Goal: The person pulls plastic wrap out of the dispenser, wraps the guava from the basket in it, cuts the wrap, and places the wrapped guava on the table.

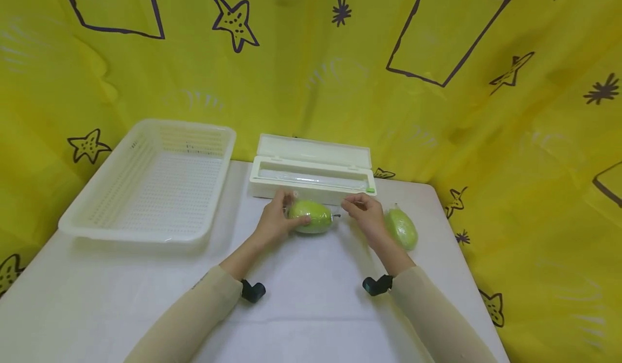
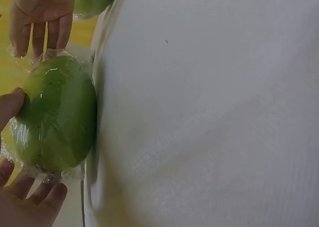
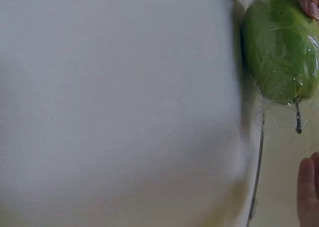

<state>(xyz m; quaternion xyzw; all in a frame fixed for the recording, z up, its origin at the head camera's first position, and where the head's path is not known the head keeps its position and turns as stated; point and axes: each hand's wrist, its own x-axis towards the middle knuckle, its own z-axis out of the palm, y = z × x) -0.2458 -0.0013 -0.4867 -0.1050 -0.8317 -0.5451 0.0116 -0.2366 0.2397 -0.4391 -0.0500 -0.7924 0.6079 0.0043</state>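
A green pear [image 1: 312, 216] wrapped in clear plastic film lies on its side on the white table, its dark stem pointing right. My left hand [image 1: 278, 218] holds its blunt end, the thumb on the near side and the fingers around the end and behind. At the stem end, my right hand [image 1: 364, 212] has thumb and fingertips close together at the loose edge of the plastic film [image 2: 79, 55]. In the right wrist view, visible right fingertips [image 3: 306, 172] stand apart from the stem. A second film-wrapped pear [image 1: 401, 228] lies beside the right wrist.
Just behind the hands stands a white film dispenser [image 1: 311, 194], lid raised, a roll of film [image 1: 313, 177] inside. A white slotted basket [image 1: 196, 236] stands on the left of the table [image 1: 311, 298]. A yellow patterned curtain [image 1: 301, 82] hangs close behind and along the right side.
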